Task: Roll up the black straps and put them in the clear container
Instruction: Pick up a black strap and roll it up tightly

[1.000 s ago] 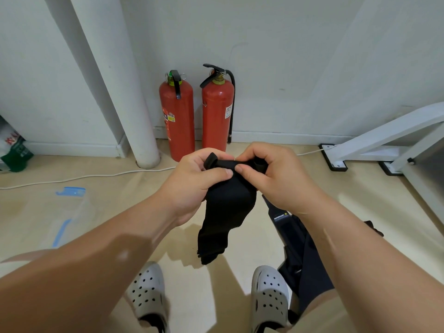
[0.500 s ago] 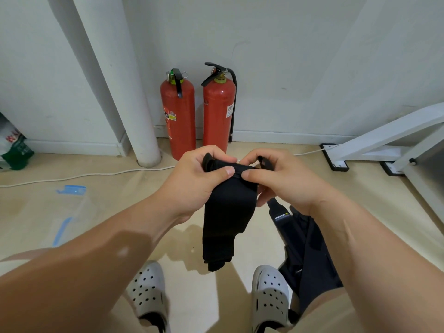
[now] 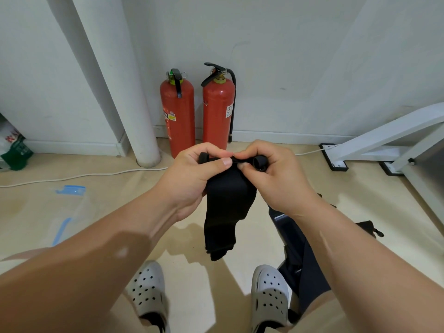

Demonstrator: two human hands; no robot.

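Note:
A wide black strap (image 3: 228, 207) hangs in front of me, its top edge rolled into a thin tube. My left hand (image 3: 192, 179) pinches the left end of that roll with thumb on top. My right hand (image 3: 276, 179) grips the right end, where the rolled tube shows as an open ring. The loose tail dangles down to just above my shoes. More black straps (image 3: 302, 258) lie on the floor under my right forearm. The clear container (image 3: 64, 212) with blue clips sits on the floor at the left, faint against the beige.
Two red fire extinguishers (image 3: 177, 114) stand against the wall ahead, beside a white pillar (image 3: 125, 92). A white cable (image 3: 84, 176) runs along the floor. A white table frame (image 3: 389, 138) stands at right. My grey clogs (image 3: 149, 292) are below.
Both hands have turned the strap's top edge over further, so the roll is tighter and its right end now shows as a ring. The hanging tail has shortened a little.

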